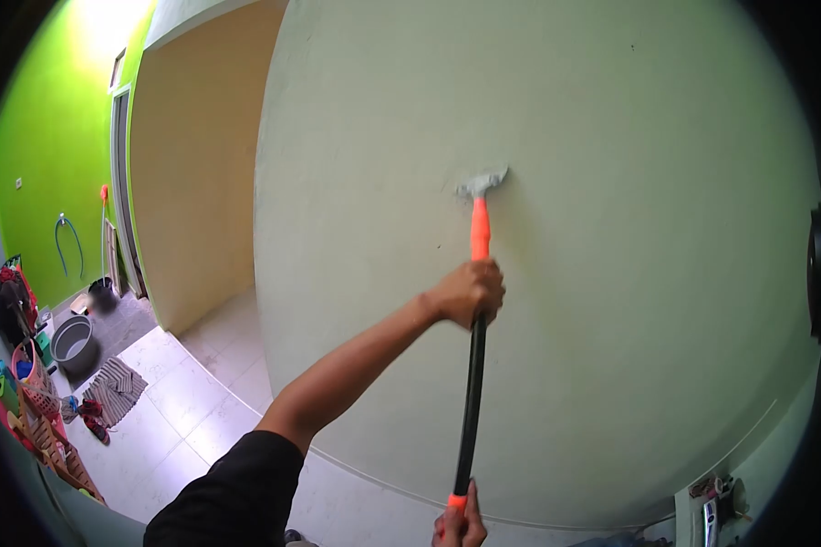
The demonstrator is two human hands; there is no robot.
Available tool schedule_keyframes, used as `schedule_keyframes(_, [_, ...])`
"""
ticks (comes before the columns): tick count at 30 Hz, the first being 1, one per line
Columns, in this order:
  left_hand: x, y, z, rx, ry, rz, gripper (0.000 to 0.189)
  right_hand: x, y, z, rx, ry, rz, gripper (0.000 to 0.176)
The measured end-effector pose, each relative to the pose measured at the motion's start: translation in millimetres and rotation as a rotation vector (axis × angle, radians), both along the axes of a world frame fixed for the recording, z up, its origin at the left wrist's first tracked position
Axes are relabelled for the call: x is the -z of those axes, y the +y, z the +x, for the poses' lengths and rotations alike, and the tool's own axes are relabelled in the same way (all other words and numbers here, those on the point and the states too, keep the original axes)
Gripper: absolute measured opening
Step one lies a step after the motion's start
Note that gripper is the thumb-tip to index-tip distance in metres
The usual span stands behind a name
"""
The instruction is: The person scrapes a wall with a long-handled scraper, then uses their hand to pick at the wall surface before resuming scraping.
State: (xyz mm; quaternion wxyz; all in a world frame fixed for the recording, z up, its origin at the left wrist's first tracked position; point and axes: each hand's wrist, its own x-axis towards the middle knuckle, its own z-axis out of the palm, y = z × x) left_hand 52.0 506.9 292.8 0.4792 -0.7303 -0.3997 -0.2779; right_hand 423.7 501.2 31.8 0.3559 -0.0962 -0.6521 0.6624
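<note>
A long-handled scraper [472,392] stands nearly upright in front of a pale wall [374,228]. It has a black shaft, orange sections near the top and at the lower end, and a grey, dusty-looking wide head [483,183] at the wall surface. My left hand [470,292] is wrapped round the shaft just under the upper orange section. Lower down, at the bottom edge of the view, my right hand [461,527] grips the lower orange end, partly cut off by the frame. A few small dark marks show on the wall.
At the left, a grey tub [73,341], a striped mat [116,390], a pink basket [36,378] and a wooden rack [55,447] stand on the floor. A green wall [55,164] rises behind. Various items [713,510] lie at the lower right.
</note>
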Motion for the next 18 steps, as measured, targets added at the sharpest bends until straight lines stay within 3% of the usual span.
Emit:
schedule_keyframes(3, [-64, -8, -13, -0.068, -0.03, 0.038, 0.023, -61, 5, -27, -0.009, 0.033, 0.053, 0.048])
schedule_keyframes(5, [-71, -14, -14, -0.11, -0.037, 0.025, 0.023, -96, -8, -21, -0.023, 0.026, -0.016, 0.049])
schedule_keyframes(8, [-43, -23, -6, -0.056, -0.057, 0.02, 0.026, -71, -22, -7, -0.025, 0.033, 0.074, 0.049])
schedule_keyframes(11, [-31, -39, -11, -0.151, -0.071, -0.04, 0.023, -63, -33, -7, -0.047, 0.014, 0.054, 0.05])
schedule_keyframes(14, [-69, -35, -41, 0.038, -0.006, 0.123, 0.025, -93, -25, -33, -0.018, 0.036, 0.157, 0.05])
schedule_keyframes(18, [-130, -55, -54, -0.166, -0.025, 0.15, 0.021, -144, -26, -62, 0.003, 0.09, 0.289, 0.051])
